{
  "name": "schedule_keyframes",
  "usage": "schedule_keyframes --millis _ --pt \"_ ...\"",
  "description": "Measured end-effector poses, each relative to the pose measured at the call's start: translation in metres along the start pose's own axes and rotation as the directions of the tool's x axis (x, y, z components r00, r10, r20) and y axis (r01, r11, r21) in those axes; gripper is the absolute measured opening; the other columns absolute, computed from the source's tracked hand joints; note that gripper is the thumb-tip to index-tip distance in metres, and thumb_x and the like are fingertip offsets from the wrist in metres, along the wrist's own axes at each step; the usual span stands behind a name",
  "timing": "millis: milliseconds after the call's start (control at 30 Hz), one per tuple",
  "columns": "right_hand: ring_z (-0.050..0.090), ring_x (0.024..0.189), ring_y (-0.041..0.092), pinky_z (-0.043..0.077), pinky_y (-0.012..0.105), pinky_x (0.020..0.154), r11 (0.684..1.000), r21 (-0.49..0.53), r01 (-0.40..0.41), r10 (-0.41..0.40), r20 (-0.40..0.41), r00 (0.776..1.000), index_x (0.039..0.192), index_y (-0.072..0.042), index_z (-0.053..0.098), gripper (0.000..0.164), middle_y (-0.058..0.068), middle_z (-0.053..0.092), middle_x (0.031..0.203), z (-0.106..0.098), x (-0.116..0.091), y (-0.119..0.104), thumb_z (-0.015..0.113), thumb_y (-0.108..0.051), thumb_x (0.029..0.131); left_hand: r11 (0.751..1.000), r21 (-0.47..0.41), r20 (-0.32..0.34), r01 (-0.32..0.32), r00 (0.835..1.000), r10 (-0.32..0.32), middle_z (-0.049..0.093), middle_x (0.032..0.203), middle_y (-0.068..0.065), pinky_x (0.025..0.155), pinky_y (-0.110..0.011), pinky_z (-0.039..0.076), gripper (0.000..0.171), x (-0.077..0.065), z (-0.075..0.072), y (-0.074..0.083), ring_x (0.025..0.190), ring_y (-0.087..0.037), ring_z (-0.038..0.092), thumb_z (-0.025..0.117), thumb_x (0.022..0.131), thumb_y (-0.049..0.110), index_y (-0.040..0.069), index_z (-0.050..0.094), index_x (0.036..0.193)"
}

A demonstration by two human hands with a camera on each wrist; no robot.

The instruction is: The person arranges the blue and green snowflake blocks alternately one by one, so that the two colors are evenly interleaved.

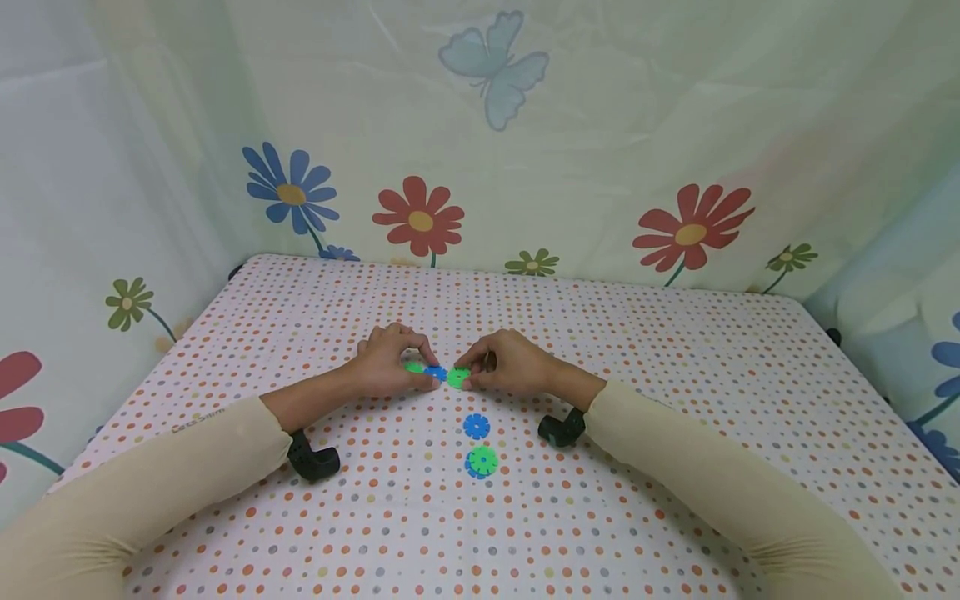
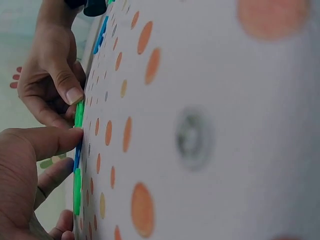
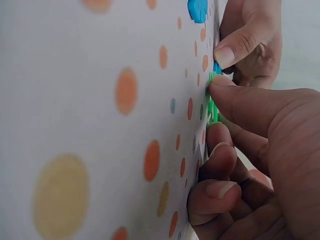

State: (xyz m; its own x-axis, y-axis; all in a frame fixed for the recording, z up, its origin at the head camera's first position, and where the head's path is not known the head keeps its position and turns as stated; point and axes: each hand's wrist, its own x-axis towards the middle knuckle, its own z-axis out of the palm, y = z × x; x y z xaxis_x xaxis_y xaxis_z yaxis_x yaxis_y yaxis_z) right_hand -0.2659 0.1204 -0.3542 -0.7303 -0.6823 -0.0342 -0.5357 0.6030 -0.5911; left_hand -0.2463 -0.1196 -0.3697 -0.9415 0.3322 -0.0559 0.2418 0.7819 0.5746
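Observation:
Between thumb and fingers, my left hand point(image 1: 392, 362) pinches a blue notched disc point(image 1: 436, 373) low over the dotted cloth. A green notched disc point(image 1: 413, 367) adjoins its left side, partly covered by that hand. My right hand point(image 1: 512, 363) pinches another green disc point(image 1: 458, 378) by its edge, right at the blue one's right side. In the left wrist view, the green point(image 2: 79, 114), blue point(image 2: 77, 156) and second green disc point(image 2: 77, 192) line up edge to edge, almost flat along the cloth. The right wrist view shows both thumbs close together, with the green disc point(image 3: 213, 104) under the right fingertips.
Nearer the body, a loose blue disc point(image 1: 476, 427) lies on the dotted tablecloth point(image 1: 390, 533). Below it, a green disc point(image 1: 483, 460) overlaps another blue disc point(image 1: 472, 472). Black wrist devices point(image 1: 315, 463) hang under both forearms. A flowered curtain point(image 1: 570, 150) rises behind the table.

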Motion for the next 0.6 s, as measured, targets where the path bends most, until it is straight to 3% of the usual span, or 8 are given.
schedule_keyframes --millis 167,433,600 --pt "0.057 0.072 0.008 0.048 0.023 0.068 1.000 0.008 0.006 -0.006 -0.008 1.000 0.109 -0.012 0.076 0.024 -0.004 0.069 0.085 -0.0005 0.0005 0.0004 0.077 -0.021 0.086 1.000 -0.006 0.004 0.004 1.000 -0.004 0.045 0.138 -0.007 0.105 -0.063 0.021 0.017 0.0004 -0.0009 0.0006 0.131 -0.037 0.032 0.080 0.080 0.043 0.036 0.069 0.091" --pt "0.058 0.074 0.007 0.048 0.024 0.068 0.996 0.039 -0.077 0.079 -0.027 0.997 0.107 -0.015 0.078 0.025 -0.006 0.070 0.084 0.0003 0.0007 0.0005 0.080 -0.024 0.084 1.000 0.011 -0.002 -0.017 1.000 0.017 0.046 0.139 -0.008 0.104 -0.065 0.022 0.020 -0.0001 -0.0010 -0.0009 0.133 -0.039 0.033 0.080 0.080 0.045 0.035 0.070 0.094" --pt "0.059 0.074 0.007 0.048 0.024 0.069 0.995 0.052 -0.086 0.087 -0.025 0.996 0.107 -0.015 0.078 0.024 -0.006 0.071 0.083 0.0015 0.0011 0.0008 0.080 -0.023 0.084 1.000 0.014 -0.004 -0.019 1.000 0.019 0.047 0.138 -0.008 0.104 -0.064 0.023 0.021 0.0002 0.0004 -0.0019 0.133 -0.039 0.033 0.080 0.079 0.045 0.035 0.070 0.095"
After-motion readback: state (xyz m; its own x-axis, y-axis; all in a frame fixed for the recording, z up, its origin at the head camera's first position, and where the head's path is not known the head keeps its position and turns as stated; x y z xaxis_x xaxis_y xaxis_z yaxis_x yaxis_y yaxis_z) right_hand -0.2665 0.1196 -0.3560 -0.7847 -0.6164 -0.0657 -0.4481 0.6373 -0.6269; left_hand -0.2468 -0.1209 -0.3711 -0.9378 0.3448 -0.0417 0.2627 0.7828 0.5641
